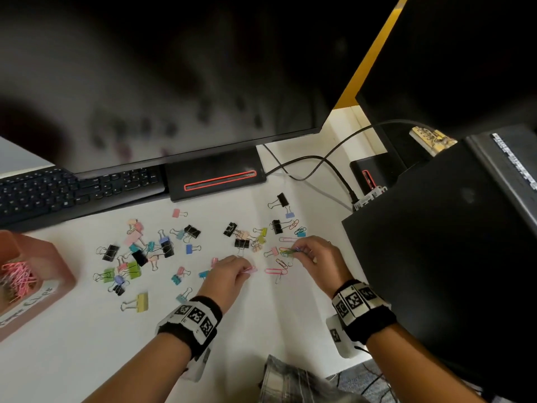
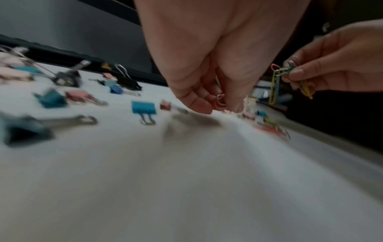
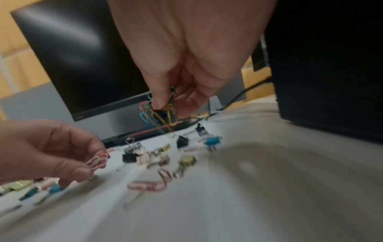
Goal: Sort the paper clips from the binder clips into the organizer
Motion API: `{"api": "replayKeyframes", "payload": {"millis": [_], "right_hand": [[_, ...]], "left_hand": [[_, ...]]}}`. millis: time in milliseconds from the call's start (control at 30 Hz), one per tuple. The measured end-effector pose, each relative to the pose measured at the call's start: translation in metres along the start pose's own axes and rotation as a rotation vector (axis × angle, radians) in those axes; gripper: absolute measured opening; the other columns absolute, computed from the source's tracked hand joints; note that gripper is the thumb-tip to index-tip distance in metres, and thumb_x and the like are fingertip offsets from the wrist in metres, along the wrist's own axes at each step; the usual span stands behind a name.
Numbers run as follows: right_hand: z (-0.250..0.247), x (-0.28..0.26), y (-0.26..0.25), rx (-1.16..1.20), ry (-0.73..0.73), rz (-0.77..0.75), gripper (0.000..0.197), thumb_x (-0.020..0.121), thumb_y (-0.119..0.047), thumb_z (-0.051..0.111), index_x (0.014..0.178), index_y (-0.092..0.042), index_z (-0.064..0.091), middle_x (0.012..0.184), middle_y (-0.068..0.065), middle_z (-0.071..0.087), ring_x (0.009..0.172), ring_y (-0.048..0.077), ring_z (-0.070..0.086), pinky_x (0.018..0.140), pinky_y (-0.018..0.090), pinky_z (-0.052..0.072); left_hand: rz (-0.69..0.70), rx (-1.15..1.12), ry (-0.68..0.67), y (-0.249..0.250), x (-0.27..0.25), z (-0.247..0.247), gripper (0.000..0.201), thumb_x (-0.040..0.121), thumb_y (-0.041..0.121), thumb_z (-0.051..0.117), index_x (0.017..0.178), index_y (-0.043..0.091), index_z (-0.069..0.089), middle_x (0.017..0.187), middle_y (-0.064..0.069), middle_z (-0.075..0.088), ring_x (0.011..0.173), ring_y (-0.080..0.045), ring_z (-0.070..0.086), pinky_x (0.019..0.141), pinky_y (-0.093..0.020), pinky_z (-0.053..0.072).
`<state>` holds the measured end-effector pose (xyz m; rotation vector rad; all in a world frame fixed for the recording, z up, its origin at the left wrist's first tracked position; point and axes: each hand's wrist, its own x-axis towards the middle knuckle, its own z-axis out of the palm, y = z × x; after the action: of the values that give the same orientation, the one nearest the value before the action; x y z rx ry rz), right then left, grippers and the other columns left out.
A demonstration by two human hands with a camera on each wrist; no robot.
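The right hand (image 3: 186, 57) hangs above the counter (image 3: 259, 196), its thumb and fingers pinching a bunch of coloured paper clips (image 3: 161, 114). At lower left, the left hand (image 3: 45, 150) pinches a few pink paper clips (image 3: 96, 162). Loose binder clips (image 3: 132, 152) and pink paper clips lie blurred beneath, before a dark monitor (image 3: 78, 57).

We see the organizer (image 1: 43, 274) at the desk's (image 1: 116, 344) left edge, binder clips (image 1: 139, 254) strewn across its middle, the keyboard (image 1: 72, 190) behind them, and paper clips (image 1: 276, 270) nearer the right edge.
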<state>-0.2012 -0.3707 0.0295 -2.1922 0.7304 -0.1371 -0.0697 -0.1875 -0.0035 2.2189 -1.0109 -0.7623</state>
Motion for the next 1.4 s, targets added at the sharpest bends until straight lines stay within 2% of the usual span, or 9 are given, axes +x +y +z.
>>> {"api": "replayKeyframes", "payload": {"millis": [167,367,500,700,867,1000,1067,1233,1400], "right_hand": [[0.016,0.017,-0.062,-0.015,-0.019,-0.202,0.009,0.082,-0.015,0.069,0.091,-0.018,0.067,0.082,-0.013,0.056,0.068,0.003,0.052,0.069,0.018,0.047],[0.109,0.038,-0.199,0.116,-0.2,-0.435,0.008,0.082,-0.014,0.067,0.09,-0.016,0.068,0.083,-0.012,0.057,0.074,0.004,0.049,0.077,0.028,0.047],[0.186,0.045,-0.289,0.197,-0.318,-0.498,0.01,0.083,-0.013,0.066,0.093,-0.012,0.067,0.088,-0.001,0.063,0.078,0.01,0.053,0.079,0.029,0.048],[0.282,0.057,-0.349,0.11,-0.432,-0.343,0.03,0.082,-0.018,0.067,0.111,-0.013,0.06,0.103,0.008,0.065,0.091,0.022,0.061,0.088,0.039,0.052],[0.267,0.051,-0.327,0.192,-0.504,-0.29,0.039,0.085,-0.022,0.065,0.121,-0.016,0.054,0.116,0.004,0.061,0.096,0.015,0.063,0.085,0.025,0.051],[0.212,0.04,-0.254,0.127,-0.403,-0.357,0.018,0.086,-0.026,0.063,0.104,-0.023,0.063,0.096,-0.014,0.057,0.079,0.0,0.057,0.075,0.015,0.048],[0.175,0.033,-0.205,0.062,-0.318,-0.269,0.013,0.084,-0.025,0.065,0.098,-0.026,0.065,0.086,-0.021,0.052,0.075,-0.002,0.053,0.07,0.01,0.042],[0.082,0.012,-0.082,-0.083,-0.043,0.027,0.017,0.08,-0.02,0.07,0.097,-0.024,0.067,0.089,-0.009,0.058,0.075,0.009,0.055,0.073,0.025,0.047],[0.016,0.006,-0.007,-0.14,0.144,0.177,0.027,0.079,-0.015,0.07,0.105,-0.017,0.065,0.104,-0.004,0.058,0.102,0.019,0.057,0.098,0.039,0.045]], "left_hand": [[-0.084,-0.062,0.254,-0.019,-0.035,-0.075,0.014,0.082,0.01,0.066,0.095,0.015,0.066,0.085,0.002,0.061,0.073,0.003,0.053,0.066,-0.001,0.039],[-0.366,-0.104,0.559,-0.078,-0.113,-0.193,0.019,0.075,0.011,0.073,0.09,0.015,0.063,0.072,0.006,0.061,0.068,-0.011,0.061,0.061,-0.011,0.043],[-0.517,-0.104,0.653,-0.126,-0.151,-0.248,0.022,0.072,0.011,0.077,0.088,0.014,0.063,0.075,0.005,0.062,0.068,-0.002,0.055,0.061,-0.008,0.036],[-0.601,-0.083,0.518,-0.178,-0.161,-0.271,0.029,0.086,0.01,0.06,0.115,0.01,0.061,0.113,-0.008,0.067,0.103,-0.02,0.061,0.094,-0.027,0.044],[-0.432,-0.178,0.528,-0.162,-0.163,-0.264,0.026,0.088,0.006,0.055,0.112,0.014,0.062,0.108,0.0,0.066,0.099,-0.011,0.06,0.092,-0.024,0.043],[-0.237,-0.229,0.463,-0.134,-0.138,-0.232,0.016,0.086,0.011,0.06,0.097,0.022,0.065,0.096,0.006,0.068,0.086,-0.004,0.064,0.077,-0.013,0.048],[-0.171,-0.214,0.38,-0.115,-0.117,-0.208,0.016,0.086,0.014,0.06,0.097,0.025,0.065,0.095,0.006,0.068,0.083,-0.005,0.064,0.073,-0.018,0.051],[-0.07,-0.235,0.112,-0.053,-0.064,-0.135,0.015,0.085,0.016,0.063,0.099,0.022,0.064,0.095,0.004,0.063,0.078,-0.005,0.061,0.068,-0.007,0.044],[0.003,-0.123,-0.135,-0.002,-0.022,-0.052,0.024,0.086,0.022,0.061,0.11,0.021,0.059,0.105,0.003,0.054,0.082,-0.004,0.054,0.068,-0.005,0.038]]}}
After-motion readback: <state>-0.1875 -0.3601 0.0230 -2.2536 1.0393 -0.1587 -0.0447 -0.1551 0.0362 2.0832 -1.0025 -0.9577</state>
